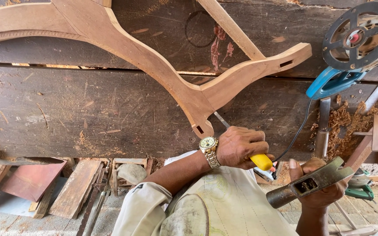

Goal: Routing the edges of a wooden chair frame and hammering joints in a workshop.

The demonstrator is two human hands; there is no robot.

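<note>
A curved, branching wooden furniture part (154, 61) lies on a dark, worn plank workbench (88, 109). My left hand (239, 146), with a gold wristwatch, is closed around a chisel's yellow handle (261, 161). The chisel's steel blade (221, 119) points up-left and meets the part's lower end beside a small mortise slot. My right hand (324, 196) grips a metal hammer (311, 181) close to its head, low at the right and apart from the chisel.
A blue power tool (355, 39) with a round slotted base lies at the bench's top right, its black cord trailing down. Another chisel (322, 131) and wood shavings (346, 118) lie beside it. Wood offcuts (75, 188) sit on the floor below the bench.
</note>
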